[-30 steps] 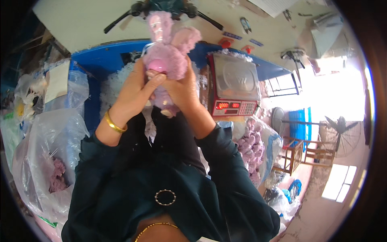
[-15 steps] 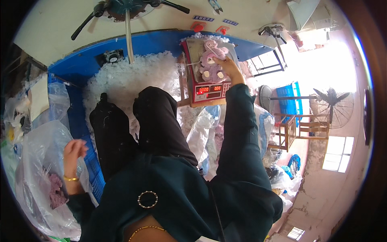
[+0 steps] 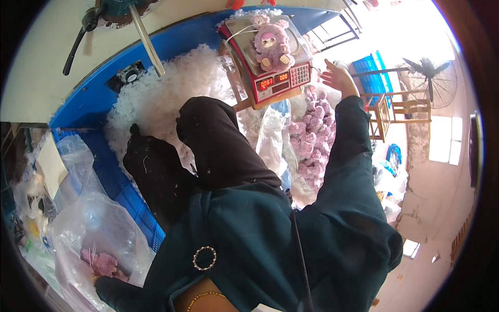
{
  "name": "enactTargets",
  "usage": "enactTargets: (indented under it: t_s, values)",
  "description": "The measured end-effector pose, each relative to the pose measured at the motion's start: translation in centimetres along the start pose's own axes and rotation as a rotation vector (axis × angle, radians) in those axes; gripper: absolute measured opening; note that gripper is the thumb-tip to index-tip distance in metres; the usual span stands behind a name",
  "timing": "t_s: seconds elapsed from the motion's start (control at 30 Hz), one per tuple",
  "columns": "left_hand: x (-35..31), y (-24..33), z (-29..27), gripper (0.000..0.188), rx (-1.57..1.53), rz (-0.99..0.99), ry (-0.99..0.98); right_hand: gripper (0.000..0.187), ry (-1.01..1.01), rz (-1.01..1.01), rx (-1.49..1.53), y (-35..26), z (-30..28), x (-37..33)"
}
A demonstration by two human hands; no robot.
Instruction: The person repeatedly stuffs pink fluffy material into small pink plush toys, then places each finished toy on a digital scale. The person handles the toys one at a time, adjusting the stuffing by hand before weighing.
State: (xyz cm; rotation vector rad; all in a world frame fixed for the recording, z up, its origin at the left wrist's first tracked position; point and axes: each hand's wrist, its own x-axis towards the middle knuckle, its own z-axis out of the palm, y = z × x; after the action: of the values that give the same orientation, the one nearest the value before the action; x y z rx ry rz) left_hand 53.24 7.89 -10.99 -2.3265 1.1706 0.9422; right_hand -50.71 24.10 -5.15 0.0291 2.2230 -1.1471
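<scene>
A pinkish-purple plush toy (image 3: 274, 49) with a doll-like face lies face up on the metal pan of a red digital scale (image 3: 260, 99), whose display is lit. My right hand (image 3: 340, 79) is off the toy, just right of the scale, its fingers stretched out and holding nothing. At the lower left, my left sleeve (image 3: 122, 292) reaches into a clear plastic bag (image 3: 117, 218). Purple plush pieces (image 3: 106, 264) with white strings lie in that bag beside the wrist. The fingers of my left hand are hidden.
White fluffy stuffing (image 3: 161, 99) fills the blue-walled bin (image 3: 86, 96) ahead of my knees. Several purple plush toys (image 3: 313, 143) are heaped right of my legs. A machine with a metal tube (image 3: 148, 41) juts in above. Wooden chairs (image 3: 382, 117) and a fan (image 3: 430, 80) stand farther right.
My right hand has let go of the plush toy and moved right, leaving it on the scale. The scale's reading has changed. My left hand has gone down into the plastic bag. The view has shifted.
</scene>
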Motion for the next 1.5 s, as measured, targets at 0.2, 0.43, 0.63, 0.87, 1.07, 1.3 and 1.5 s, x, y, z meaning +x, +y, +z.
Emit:
enactTargets:
  t_s: [0.2, 0.43, 0.63, 0.87, 1.07, 1.3, 1.5]
  values:
    - [-2.0, 9.7, 0.1, 0.039, 0.077, 0.204, 0.037, 0.075, -0.192, -0.289, -0.059, -5.3, 6.0, -2.7]
    - [-5.9, 15.2, 0.6, 0.046, 0.152, 0.329, 0.244, 0.084, -0.224, -0.562, -0.677, -6.6, 18.6, -0.7]
    - [-5.8, 11.4, 3.5, 0.047, 0.205, 0.299, 0.486, 0.056, -0.398, -1.010, -0.538, -4.9, 18.3, -10.5]
    - [-11.8, 18.3, 2.5, 0.037, 0.048, 0.843, 0.632, 0.042, 0.290, -0.735, -1.505, 0.8, -0.4, -4.9]
    - [-17.1, 30.8, 6.5, 0.023, -0.576, 1.244, 0.416, 0.030, -1.004, -0.780, -0.522, -0.8, 22.3, -24.8]
    - [-20.0, 38.1, 11.1, 0.017, -0.976, 1.247, 0.304, 0.032, -0.910, -1.515, -0.387, -0.2, 32.7, -31.3]
    - [-20.3, 38.7, 12.5, 0.020, -1.207, 1.135, -0.046, 0.048, -0.698, -1.623, -0.591, -0.5, 33.0, -29.9]
